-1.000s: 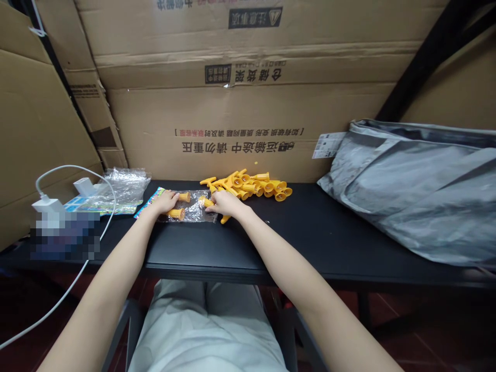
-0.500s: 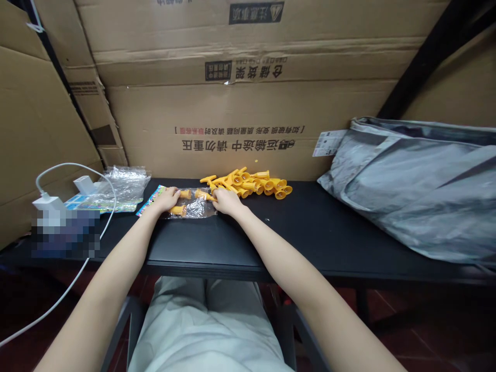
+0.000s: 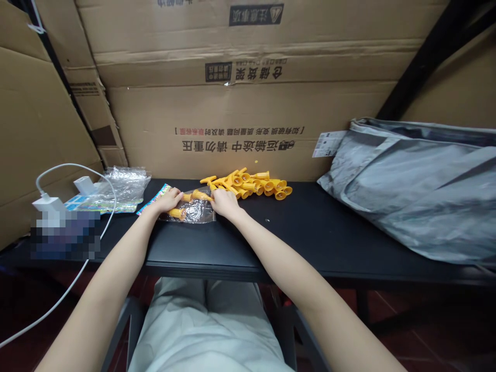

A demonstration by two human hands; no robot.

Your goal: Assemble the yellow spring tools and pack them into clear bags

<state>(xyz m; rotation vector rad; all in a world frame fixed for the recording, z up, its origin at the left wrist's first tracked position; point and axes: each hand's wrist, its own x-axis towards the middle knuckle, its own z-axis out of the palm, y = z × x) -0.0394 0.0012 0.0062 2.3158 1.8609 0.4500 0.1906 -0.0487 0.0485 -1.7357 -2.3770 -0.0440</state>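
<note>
A clear plastic bag (image 3: 197, 214) with a colourful header strip (image 3: 154, 199) lies on the black table in front of me. Inside it show several yellow horn-shaped plastic pieces (image 3: 177, 213). My left hand (image 3: 168, 200) grips the bag near its header end, fingers over the film and a piece. At the other end, my right hand (image 3: 226, 203) is closed in a pinch around the narrow end of one yellow piece (image 3: 201, 195); its fingertips are partly hidden. Just behind my right hand lies a heap of loose yellow pieces (image 3: 248, 186), cone ends mostly facing me.
More clear bags (image 3: 126, 186) lie flat at the left, near a white charger (image 3: 48, 205) with a looping white cable (image 3: 115, 199). A large grey fabric bag (image 3: 418, 191) occupies the right side. A cardboard sheet (image 3: 240, 108) stands along the back of the black table (image 3: 302, 243).
The bag's right end has crumpled and tilted slightly toward me. The pieces inside have shifted, and my right hand has moved slightly left. The heap stays put.
</note>
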